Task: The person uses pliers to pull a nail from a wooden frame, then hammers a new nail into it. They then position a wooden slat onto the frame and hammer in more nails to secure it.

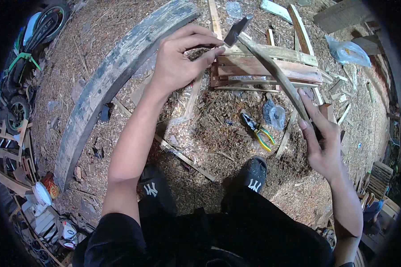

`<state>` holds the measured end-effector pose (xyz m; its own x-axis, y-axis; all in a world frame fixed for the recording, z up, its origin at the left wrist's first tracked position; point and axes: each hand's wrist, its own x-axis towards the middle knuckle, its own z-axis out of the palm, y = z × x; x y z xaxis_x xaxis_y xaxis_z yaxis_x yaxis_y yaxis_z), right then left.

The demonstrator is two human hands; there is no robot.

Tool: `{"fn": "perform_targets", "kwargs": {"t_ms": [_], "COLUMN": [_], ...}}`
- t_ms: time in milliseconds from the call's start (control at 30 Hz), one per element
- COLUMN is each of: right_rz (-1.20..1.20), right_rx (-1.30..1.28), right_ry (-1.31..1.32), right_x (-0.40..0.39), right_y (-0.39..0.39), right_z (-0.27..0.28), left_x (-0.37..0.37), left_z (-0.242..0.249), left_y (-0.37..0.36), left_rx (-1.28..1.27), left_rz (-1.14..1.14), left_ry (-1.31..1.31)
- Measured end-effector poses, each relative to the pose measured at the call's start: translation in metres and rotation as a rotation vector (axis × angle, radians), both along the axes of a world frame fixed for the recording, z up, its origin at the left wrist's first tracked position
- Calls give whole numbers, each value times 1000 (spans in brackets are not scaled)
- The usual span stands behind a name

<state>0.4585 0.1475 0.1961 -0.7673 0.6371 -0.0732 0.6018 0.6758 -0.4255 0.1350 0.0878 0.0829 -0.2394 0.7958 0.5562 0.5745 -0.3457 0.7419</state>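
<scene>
My right hand (pixel 321 140) is wrapped round the wooden handle of a hammer (pixel 276 73), whose dark metal head points up and left. Close beside that head, the thumb and fingertips of my left hand (pixel 180 60) are pinched together. Whatever they hold, perhaps something thin, is too small to make out. Under the hammer lies a wooden piece made of several slats (pixel 267 70), with reddish and pale strips side by side. Its left end sits just below my left fingertips.
A long curved weathered beam (pixel 116 73) lies on the left. Pliers (pixel 257 130) with yellow-green handles and a small plastic bag (pixel 276 115) rest on the shavings-covered ground. Another plastic bag (pixel 348 51) is at the upper right. A small bike (pixel 20 89) stands far left.
</scene>
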Motion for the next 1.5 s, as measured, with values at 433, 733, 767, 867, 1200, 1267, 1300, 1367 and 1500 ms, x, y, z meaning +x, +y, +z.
{"fn": "perform_targets", "kwargs": {"t_ms": [433, 733, 767, 867, 1200, 1267, 1300, 1367, 1500], "right_rz": [-50, -29, -29, -150, -71, -70, -22, 25, 37], "right_rx": [-55, -112, -113, -312, -226, -223, -50, 123, 2], "right_ry": [-39, 128, 127, 105, 147, 144, -31, -206, 58], "right_x": [8, 7, 7, 7, 5, 3, 1, 1, 0], "right_y": [1, -1, -1, -1, -2, -2, -2, -2, -1], "right_z": [-6, -14, -13, -11, -15, -8, 0, 2, -3], "left_x": [42, 58, 61, 63, 64, 65, 65, 65, 65], "left_z": [-12, -18, -19, -16, -25, -25, -25, -27, -30], "left_y": [-13, -6, -6, -5, -6, -5, -5, -4, -3], "left_rx": [-152, -138, -112, -94, -24, -21, -20, -10, 9], "left_rz": [60, 8, -29, -6, -28, -34, -34, -72, -95], "left_ry": [-239, -467, -571, -565, -601, -613, -613, -664, -695]}}
